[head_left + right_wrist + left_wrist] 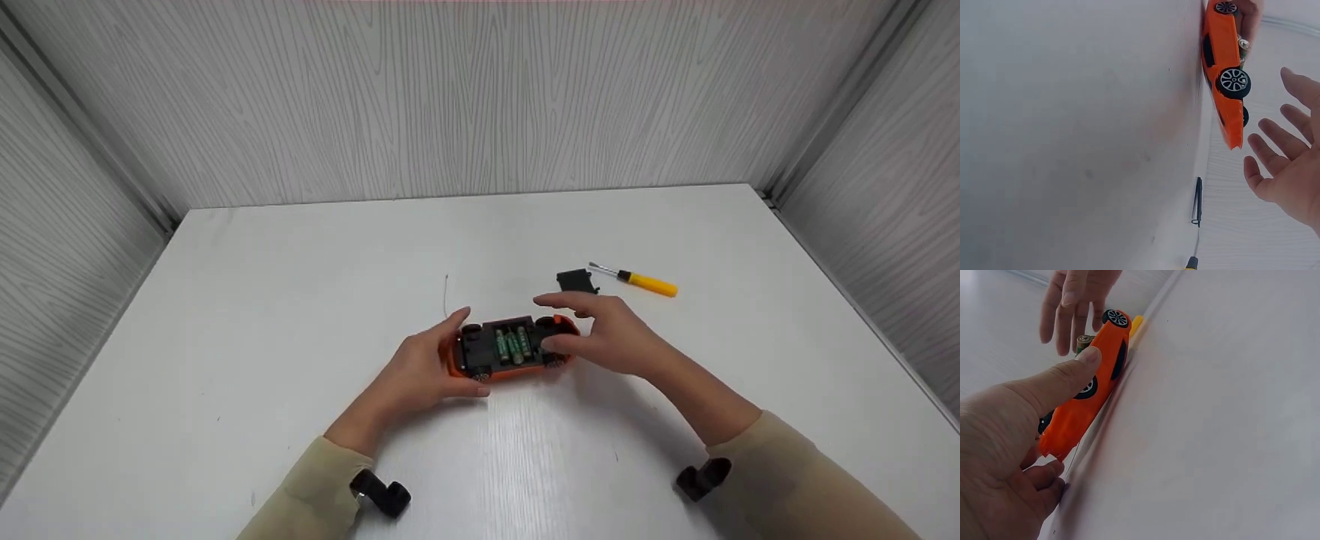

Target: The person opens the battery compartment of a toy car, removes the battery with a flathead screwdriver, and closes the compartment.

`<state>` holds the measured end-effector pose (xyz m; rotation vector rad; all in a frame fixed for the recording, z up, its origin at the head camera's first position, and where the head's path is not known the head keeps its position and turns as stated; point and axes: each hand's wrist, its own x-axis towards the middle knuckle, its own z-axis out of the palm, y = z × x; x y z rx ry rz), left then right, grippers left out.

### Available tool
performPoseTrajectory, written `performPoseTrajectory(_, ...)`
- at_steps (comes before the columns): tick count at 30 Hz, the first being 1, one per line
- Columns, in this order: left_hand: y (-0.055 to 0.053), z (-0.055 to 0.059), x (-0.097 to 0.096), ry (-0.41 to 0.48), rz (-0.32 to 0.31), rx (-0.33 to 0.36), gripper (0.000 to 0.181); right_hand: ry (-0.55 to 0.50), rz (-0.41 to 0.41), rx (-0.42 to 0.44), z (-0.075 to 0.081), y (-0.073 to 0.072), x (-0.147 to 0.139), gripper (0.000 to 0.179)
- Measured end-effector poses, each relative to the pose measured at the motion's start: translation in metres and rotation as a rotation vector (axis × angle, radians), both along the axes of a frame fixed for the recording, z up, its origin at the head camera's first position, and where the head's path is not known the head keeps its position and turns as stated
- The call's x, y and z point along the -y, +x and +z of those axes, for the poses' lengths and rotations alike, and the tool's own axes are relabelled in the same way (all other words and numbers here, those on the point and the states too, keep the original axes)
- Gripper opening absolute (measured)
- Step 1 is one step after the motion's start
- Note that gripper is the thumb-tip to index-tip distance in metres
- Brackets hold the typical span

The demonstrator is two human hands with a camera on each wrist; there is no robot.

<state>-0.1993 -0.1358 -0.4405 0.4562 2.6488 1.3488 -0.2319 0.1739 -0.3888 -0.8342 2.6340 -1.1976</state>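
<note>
The left hand (pixel 424 367) grasps one end of an orange toy car (pixel 484 349); the right hand (pixel 619 330) holds nothing, its fingers apart near the other end. The car is wheels upward, with batteries (pixel 514 346) in its middle. Beyond lie a black cover (pixel 576 280) and, just beside it, a yellow screwdriver (pixel 651 285). Broad surface separates these from the tabletop's (pixel 300 300) far and side edges.

The table (pixel 300 285) is white and smooth, with a few small dark marks (pixel 616 455) scattered over its near part. Right of its middle lies a flat black cover (pixel 575 280); a yellow-handled screwdriver (pixel 649 284) lies to the right, its tip just beside the cover. Nearer, an orange car (pixel 480 346) is belly-up, its roof down at the tabletop.
</note>
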Motion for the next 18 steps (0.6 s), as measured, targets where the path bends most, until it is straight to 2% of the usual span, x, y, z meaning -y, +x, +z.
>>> performPoseTrajectory(11, 0.001, -0.002, -0.002, 0.018, -0.029, -0.02, 0.112, -0.025, 0.015, 0.12, -0.009, -0.011, 0.002, 0.056)
performPoseTrajectory(18, 0.001, -0.003, -0.001, 0.016, -0.012, -0.027, 0.105, 0.002, 0.02, 0.18, -0.012, -0.012, 0.005, 0.056)
